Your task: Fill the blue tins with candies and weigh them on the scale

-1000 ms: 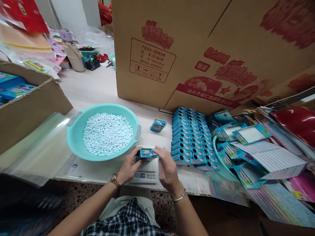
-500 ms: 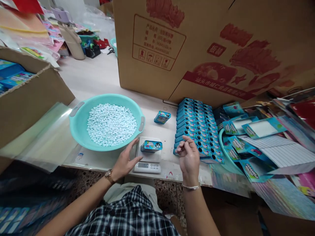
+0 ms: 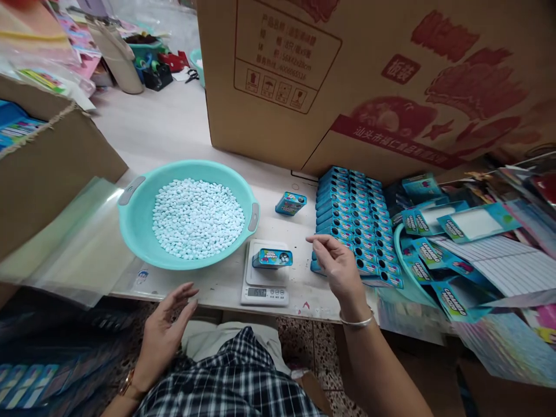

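Observation:
My left hand (image 3: 168, 322) is open above the table's front edge, below the basin, thumb apart from the fingers and nothing in it. To the right, my right hand (image 3: 339, 269) is closed, thumb and fingertips brought together beside the stacked tins; whatever they may hold is hidden. Between my hands, a small blue candy tin (image 3: 273, 258) lies on a white digital scale (image 3: 266, 296) with digits lit on its display. White candies show through the tin's opening. A second blue tin (image 3: 291, 203) stands behind the scale. The turquoise basin (image 3: 134, 231) holds many small pale candies (image 3: 197, 219).
Rows of blue tins (image 3: 351, 223) stand at right, before a large cardboard carton (image 3: 278, 127). Beyond them a turquoise tub (image 3: 403, 260) overflows with printed card sleeves (image 3: 475, 223). An open cardboard box (image 3: 56, 168) and clear plastic sheets (image 3: 82, 249) are at left.
My left hand has drawn back from beside the scale, down and to the left. My right hand has shifted slightly right, fingers now pointing left. The tin stays on the scale.

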{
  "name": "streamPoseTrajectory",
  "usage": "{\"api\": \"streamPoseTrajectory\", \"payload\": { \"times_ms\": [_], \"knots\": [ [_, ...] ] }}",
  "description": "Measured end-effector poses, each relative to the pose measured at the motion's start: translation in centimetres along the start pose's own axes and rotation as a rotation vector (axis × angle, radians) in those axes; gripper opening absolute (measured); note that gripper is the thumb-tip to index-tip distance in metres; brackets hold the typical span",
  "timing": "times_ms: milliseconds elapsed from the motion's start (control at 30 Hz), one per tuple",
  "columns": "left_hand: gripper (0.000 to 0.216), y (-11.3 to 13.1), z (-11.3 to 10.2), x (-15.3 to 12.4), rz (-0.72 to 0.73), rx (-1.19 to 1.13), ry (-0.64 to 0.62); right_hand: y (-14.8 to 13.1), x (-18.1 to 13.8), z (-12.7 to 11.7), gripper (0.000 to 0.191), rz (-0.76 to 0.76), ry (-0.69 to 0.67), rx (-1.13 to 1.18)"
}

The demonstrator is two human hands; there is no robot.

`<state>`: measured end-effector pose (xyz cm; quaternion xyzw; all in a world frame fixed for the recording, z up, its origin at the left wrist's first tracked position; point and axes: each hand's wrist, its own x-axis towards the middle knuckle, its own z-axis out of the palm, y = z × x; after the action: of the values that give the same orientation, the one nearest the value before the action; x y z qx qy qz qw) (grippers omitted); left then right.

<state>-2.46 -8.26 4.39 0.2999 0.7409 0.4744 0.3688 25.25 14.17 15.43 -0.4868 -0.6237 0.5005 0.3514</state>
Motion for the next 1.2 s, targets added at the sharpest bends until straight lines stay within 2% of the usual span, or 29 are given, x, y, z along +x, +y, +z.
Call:
{"api": "streamPoseTrajectory", "payload": {
  "times_ms": [133, 267, 333, 467, 533, 667, 833, 933, 1033, 1133, 1200],
  "knots": [
    [0.051, 0.3, -0.3, 0.3, -0.009, 0.0, -0.005, -1.5, 0.9, 1.2, 0.036, -0.297, -0.144, -0.506],
    [0.053, 0.1, -0.4, 0.8, -0.02, 0.006, 0.013, -2.0, 1.3, 2.6, 0.055, -0.545, -0.267, -0.918],
    [0.055, -0.1, -0.4, 1.1, -0.027, 0.009, 0.01, -1.9, 1.5, 3.5, 0.056, -0.583, -0.373, -1.103],
    [0.056, -0.7, -0.3, 1.6, -0.033, 0.017, -0.013, -1.7, 3.0, 4.3, 0.035, -0.576, -0.539, -1.325],
    [0.056, -1.0, -0.3, 1.8, -0.029, 0.022, -0.01, -1.9, 4.8, 3.8, 0.033, -0.564, -0.518, -1.383],
    [0.054, -1.1, -0.3, 2.2, -0.027, 0.01, 0.017, -2.1, 9.5, 2.1, 0.037, -0.503, -0.377, -1.481],
    [0.055, -1.3, -0.1, 2.4, -0.001, 0.005, 0.051, -0.6, 13.3, 1.8, 0.036, -0.414, -0.364, -1.564],
    [0.055, -2.1, 0.0, 2.4, 0.018, -0.031, 0.048, 0.4, 13.6, 1.8, 0.035, -0.364, -0.315, -1.563],
    [0.054, -2.4, -0.4, 1.9, 0.028, -0.046, 0.08, 0.5, 13.0, 1.5, 0.041, -0.354, -0.21, -1.495],
    [0.049, -0.7, -1.6, 1.0, 0.082, -0.042, 0.126, -0.9, 12.2, 2.5, 0.039, -0.402, -0.166, -1.354],
    [0.045, 1.8, -3.3, 0.4, 0.159, -0.023, 0.176, -2.0, 11.8, 4.5, 0.035, -0.461, -0.239, -1.228]
  ]
}}
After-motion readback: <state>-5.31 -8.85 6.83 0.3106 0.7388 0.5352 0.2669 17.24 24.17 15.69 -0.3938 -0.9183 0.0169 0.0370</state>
